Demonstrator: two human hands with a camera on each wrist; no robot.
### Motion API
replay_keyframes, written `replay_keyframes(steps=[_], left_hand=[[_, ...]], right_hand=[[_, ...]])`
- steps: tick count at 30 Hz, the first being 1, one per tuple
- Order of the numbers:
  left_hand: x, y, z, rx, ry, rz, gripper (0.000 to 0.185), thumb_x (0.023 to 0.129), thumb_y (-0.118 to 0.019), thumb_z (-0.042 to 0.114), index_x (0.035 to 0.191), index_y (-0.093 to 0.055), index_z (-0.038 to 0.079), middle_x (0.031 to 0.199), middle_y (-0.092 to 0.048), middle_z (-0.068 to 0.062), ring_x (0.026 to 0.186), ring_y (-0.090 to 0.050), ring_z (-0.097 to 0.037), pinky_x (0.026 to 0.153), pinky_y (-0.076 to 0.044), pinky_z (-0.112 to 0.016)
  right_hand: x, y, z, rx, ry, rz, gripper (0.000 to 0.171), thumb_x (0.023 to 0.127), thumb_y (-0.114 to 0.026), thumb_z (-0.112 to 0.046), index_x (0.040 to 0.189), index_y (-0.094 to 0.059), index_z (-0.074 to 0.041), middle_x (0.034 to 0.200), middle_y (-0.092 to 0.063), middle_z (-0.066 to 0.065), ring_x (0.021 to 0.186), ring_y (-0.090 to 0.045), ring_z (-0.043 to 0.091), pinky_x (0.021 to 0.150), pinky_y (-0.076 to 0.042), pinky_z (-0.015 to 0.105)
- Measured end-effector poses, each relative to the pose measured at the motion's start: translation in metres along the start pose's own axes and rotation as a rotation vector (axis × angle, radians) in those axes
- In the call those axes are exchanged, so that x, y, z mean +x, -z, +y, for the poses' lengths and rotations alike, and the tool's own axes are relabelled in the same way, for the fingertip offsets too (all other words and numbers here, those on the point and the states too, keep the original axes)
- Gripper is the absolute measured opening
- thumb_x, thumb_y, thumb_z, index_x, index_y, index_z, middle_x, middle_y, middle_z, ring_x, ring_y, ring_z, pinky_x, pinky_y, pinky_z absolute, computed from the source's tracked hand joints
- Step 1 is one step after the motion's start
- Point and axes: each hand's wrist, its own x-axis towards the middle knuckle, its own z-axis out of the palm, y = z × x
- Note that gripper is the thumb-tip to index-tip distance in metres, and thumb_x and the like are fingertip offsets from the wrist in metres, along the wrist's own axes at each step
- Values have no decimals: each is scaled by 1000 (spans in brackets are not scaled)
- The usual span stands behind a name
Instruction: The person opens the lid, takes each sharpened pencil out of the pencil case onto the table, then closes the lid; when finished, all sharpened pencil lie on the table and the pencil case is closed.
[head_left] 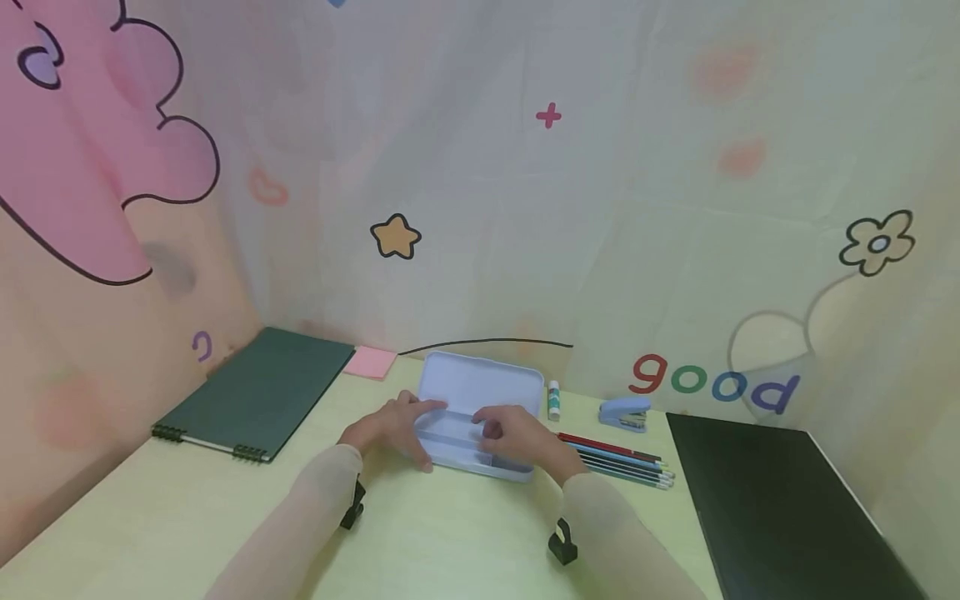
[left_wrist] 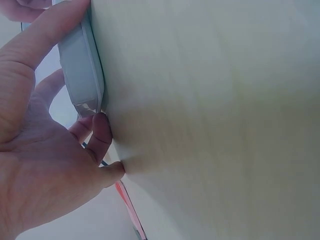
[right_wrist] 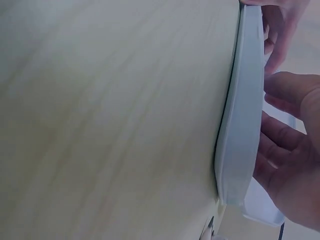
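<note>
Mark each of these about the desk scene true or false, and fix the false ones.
1. The pencil case lies open, lid tilted up at the back. True.
2. Both hands are on the pencil case. True: the left hand is at its left end, the right hand over its tray.
3. The pencils lie inside the case. False: they lie on the table to its right.
4. The stapler is red. False: it is blue.
5. A dark green spiral notebook lies at the far left. True.
6. The glue stick stands left of the case. False: it stands to its right, beside the lid.
</note>
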Motion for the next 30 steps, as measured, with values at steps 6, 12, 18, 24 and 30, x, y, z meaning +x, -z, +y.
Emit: replay_keyframes(steps=[6,12,18,24,30], left_hand=[[-3,3,4,15,-1,14,97,67,-94,30,150,-44,33,138,-39,-13,122,-42,-32,103,-43,-61],[-3,2,4,9,11,9,97,66,-94,29,150,-45,32,137,-39,-14,121,-42,-32,104,-43,-61],[-2,-1,3,5,10,6,97,66,-94,29,149,-45,32,137,-40,-14,122,-42,-31,104,-43,-61],[-2,-2,3,0,5,7,97,66,-94,29,150,-45,33,137,-39,-13,123,-42,-31,104,-43,-61],[-3,0,3,-12,-4,6,97,66,-94,28,150,-45,32,138,-39,-13,123,-41,-31,104,-42,-62]], right_hand=[[7,-2,-10,-42,-28,-40,35,93,-70,-14,127,-65,-11,87,-66,-3,79,-57,13,77,-51,29],[7,-5,-15,-56,-60,-76,35,94,-68,-14,129,-65,-12,84,-62,-2,78,-54,14,74,-47,28],[6,-6,-14,-51,-49,-101,36,96,-66,-14,131,-64,-14,81,-60,-2,77,-54,14,71,-45,27],[7,-5,-11,-40,-55,-115,35,96,-66,-15,130,-65,-16,84,-62,-3,78,-55,14,70,-47,26],[10,-6,-9,-33,-63,-118,28,96,-66,-16,124,-68,-17,88,-64,-4,81,-56,15,74,-48,29]])
